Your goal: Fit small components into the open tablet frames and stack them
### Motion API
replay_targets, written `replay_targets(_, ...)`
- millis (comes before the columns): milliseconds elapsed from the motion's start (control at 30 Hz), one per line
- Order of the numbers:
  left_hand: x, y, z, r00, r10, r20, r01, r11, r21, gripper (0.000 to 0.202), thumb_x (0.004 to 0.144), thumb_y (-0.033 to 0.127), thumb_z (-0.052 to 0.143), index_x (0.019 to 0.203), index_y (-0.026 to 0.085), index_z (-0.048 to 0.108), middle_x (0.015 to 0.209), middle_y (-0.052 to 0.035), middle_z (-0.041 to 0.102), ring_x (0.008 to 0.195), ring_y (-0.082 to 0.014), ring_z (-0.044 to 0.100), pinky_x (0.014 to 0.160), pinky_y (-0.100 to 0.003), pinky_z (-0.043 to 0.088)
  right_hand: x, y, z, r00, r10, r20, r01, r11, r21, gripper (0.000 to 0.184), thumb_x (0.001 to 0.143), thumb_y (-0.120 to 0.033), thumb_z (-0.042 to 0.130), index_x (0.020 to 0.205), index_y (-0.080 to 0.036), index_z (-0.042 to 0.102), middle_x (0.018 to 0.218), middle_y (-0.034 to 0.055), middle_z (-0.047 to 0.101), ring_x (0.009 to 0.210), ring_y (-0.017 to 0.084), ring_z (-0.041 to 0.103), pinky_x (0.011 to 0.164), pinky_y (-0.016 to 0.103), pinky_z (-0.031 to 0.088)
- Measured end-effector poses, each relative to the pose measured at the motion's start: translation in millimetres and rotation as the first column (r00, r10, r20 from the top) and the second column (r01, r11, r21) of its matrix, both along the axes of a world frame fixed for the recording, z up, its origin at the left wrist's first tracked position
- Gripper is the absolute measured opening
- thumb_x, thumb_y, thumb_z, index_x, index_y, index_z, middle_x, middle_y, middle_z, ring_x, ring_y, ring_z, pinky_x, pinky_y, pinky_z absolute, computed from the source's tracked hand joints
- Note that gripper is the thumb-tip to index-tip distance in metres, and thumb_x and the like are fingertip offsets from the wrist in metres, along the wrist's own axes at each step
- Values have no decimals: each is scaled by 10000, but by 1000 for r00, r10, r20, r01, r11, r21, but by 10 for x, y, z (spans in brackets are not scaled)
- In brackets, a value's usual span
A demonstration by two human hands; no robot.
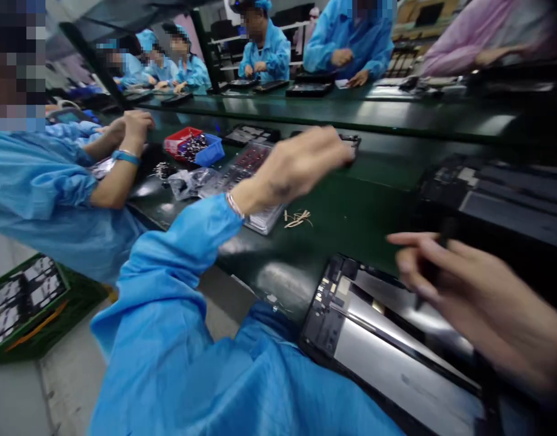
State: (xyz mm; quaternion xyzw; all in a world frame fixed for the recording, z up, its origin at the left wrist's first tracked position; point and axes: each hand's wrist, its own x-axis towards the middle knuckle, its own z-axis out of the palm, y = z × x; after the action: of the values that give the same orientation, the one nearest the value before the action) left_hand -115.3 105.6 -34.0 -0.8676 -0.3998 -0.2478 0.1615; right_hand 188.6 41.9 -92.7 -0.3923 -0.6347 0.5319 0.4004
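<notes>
My left hand (296, 166) reaches out over the bench, blurred by motion, past a clear plastic tray (264, 221). Whether its fingers pinch anything is hidden by the smear. Behind that hand, part of a dark device (353, 144) shows. In my right hand (482, 297) is a dark pen-shaped tool (430, 266), pointing down; its tip is hard to make out. Below lies an opened tablet-like device (387, 357), with silver battery-like panels and a dark frame. The right hand hovers above it and covers its upper right part.
Thin tan strips (297, 218) lie on the green bench (373, 203). Red (180, 140) and blue bins (210, 151) hold small parts. More dark devices (510, 200) rest at the right. A co-worker's arm (117, 181) is close at left, near a floor crate (55, 321).
</notes>
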Motion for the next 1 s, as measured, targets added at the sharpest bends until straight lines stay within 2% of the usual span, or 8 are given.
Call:
replay_targets(100,507,-492,-184,886,-417,-201,399,908,-128,385,1119,335,333,1301,281,668,1253,-60,709,1213,-229,665,1008,-436,559,-200,-29,-8,973,1,-231,-94,916,-391,379,813,-490,837,668,-180,674,677,33,551,567,111,444,515,258,444)
replay_targets(200,688,-654,-353,734,-631,-251,625,772,-111,300,1096,281,435,1241,310,696,1220,-23,741,1165,-187,706,989,-349,591,-255,-103,5,957,-65,-283,-69,896,-440,335,732,-415,916,710,-169,689,687,-7,523,596,85,425,517,210,397)
replay_targets(300,729,-610,-453,687,-663,-296,701,713,30,249,1069,224,494,1155,296,717,1154,-9,757,1119,-166,717,936,-299,597,-218,-144,5,966,-121,-229,33,935,-353,287,744,-420,901,794,-183,748,707,-4,579,597,88,467,518,209,403)
replay_targets(367,741,-585,-486,749,-583,-315,650,740,175,223,1069,221,496,1115,266,710,1086,-15,758,1045,-155,720,850,-283,585,-191,-137,-7,973,-144,-182,97,965,-242,264,755,-413,881,766,-184,750,657,-7,578,572,93,474,499,215,390)
replay_targets(433,754,-589,-498,874,-414,-253,476,833,281,208,1084,267,487,1087,225,690,987,-35,744,915,-160,700,751,-303,543,-181,-120,-14,980,-161,-114,150,984,-97,224,781,-395,849,768,-190,762,632,-8,591,548,96,474,488,226,377)
replay_targets(533,775,-618,-484,975,-173,-139,205,943,262,261,1099,336,470,1023,175,661,902,-62,699,792,-172,619,683,-334,457,-182,-115,1,983,-184,10,181,974,135,141,852,-349,773,839,-209,786,671,-5,645,555,112,503,522,259,409)
replay_targets(800,833,-751,-384,974,-99,-205,138,973,184,256,1089,178,423,941,147,630,861,-51,649,761,-165,554,699,-305,431,-144,-141,-6,936,-242,255,84,858,507,191,937,-254,629,772,-211,714,701,6,664,608,155,561,572,308,408)
replay_targets(1000,741,-674,-395,961,-62,-269,91,991,97,320,1086,167,347,965,180,643,889,-52,649,811,-175,582,722,-313,430,-137,-126,-32,935,-206,288,21,844,536,129,944,-276,645,891,-237,755,778,7,727,664,180,645,606,321,449)
